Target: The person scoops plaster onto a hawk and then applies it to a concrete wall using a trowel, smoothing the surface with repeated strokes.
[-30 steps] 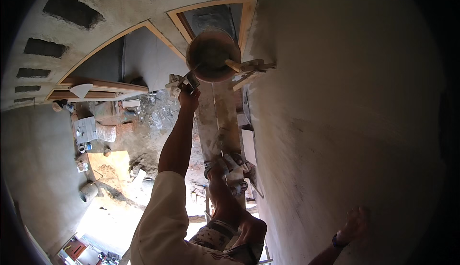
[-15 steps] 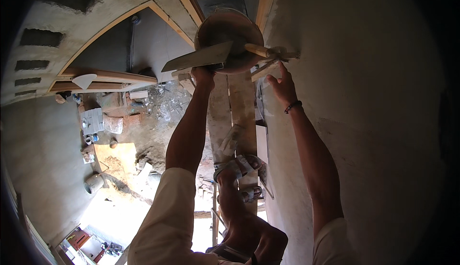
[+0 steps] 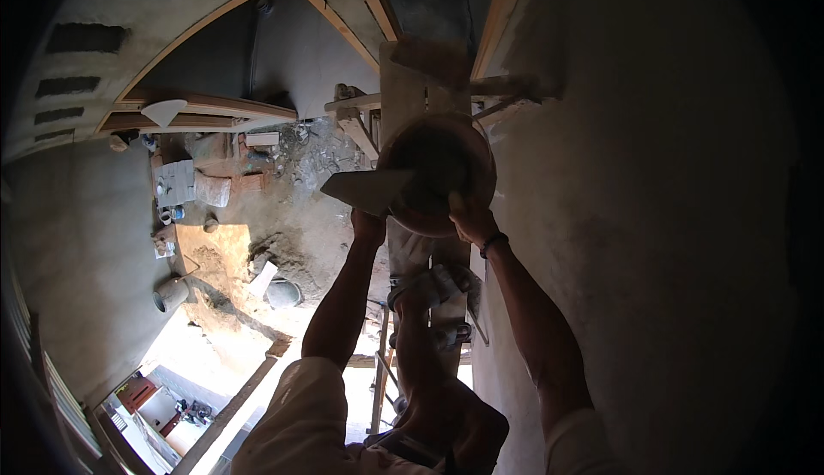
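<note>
A round, dark basin (image 3: 482,153) is over the planks in front of me, its inside in shadow. My right hand (image 3: 472,220) is closed on the basin's near right rim, the thumb over the edge. At the basin's left side, my left hand (image 3: 369,224) is closed beneath a flat-bladed trowel (image 3: 360,187). The trowel's blade points left and its right end overlaps the basin. Its handle and most of my left fingers are hidden; whether they also touch the basin cannot be made out.
Sandalled feet (image 3: 438,286) stand on narrow raised planks (image 3: 408,252). A wooden crosspiece (image 3: 356,104) supports the far end. A plastered wall (image 3: 635,200) runs close on the right. Far below left lie a sand patch (image 3: 215,252), a bucket (image 3: 172,295) and a dark tub (image 3: 283,293).
The basin and both hands have come nearer to me. My right hand, earlier reaching with fingers apart beside a wooden-handled tool, now grips the rim. That tool's handle no longer shows over the basin.
</note>
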`<state>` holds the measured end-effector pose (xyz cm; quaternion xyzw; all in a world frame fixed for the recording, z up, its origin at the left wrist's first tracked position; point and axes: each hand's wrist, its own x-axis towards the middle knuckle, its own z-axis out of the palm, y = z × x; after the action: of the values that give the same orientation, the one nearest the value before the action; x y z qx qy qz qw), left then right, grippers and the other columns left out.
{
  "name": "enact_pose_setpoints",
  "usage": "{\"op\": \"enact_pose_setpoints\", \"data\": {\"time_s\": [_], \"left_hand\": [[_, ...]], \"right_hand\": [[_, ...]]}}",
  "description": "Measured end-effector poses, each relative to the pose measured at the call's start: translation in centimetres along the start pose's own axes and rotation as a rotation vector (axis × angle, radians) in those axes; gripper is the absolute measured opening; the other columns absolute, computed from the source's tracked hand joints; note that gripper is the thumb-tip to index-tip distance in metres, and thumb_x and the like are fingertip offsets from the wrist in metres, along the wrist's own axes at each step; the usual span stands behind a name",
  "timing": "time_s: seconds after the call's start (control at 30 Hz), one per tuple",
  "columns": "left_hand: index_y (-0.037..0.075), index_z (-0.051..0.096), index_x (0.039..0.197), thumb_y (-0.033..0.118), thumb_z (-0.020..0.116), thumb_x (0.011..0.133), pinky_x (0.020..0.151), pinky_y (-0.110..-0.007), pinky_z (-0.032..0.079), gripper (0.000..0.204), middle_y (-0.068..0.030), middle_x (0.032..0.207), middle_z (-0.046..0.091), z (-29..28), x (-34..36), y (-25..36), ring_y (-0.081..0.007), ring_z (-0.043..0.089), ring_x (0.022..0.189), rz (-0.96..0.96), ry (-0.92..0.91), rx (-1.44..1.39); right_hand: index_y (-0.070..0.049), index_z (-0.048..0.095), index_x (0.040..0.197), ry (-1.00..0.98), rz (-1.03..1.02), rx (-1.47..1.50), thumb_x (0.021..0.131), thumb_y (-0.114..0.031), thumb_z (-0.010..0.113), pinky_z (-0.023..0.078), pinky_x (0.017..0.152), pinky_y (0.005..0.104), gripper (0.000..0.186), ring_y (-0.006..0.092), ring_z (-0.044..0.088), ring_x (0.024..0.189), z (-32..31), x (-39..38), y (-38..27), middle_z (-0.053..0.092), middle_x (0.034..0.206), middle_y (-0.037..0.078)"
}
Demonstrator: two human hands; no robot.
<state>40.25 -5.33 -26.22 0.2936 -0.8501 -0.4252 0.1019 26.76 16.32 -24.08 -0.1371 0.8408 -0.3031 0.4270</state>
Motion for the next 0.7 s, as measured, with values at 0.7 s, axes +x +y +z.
{"op": "enact_pose_setpoints", "data": {"time_s": [0.7], "left_hand": [[-0.003,0.054,0.072,0.032,0.06,0.082,0.057,-0.033,0.044,0.037,-0.01,0.068,0.058,5.0,8.2,0.3,-0.0177,0.049,0.06,-0.214,0.624,-0.307]], "right_hand": [[-0.004,0.064,0.087,0.188,-0.217,-0.496,0.079,-0.011,0.055,0.053,0.072,0.0431,0.014,0.0311,0.065,0.083,-4.4,-0.9,-9.6,0.065,0.087,0.019]]}}
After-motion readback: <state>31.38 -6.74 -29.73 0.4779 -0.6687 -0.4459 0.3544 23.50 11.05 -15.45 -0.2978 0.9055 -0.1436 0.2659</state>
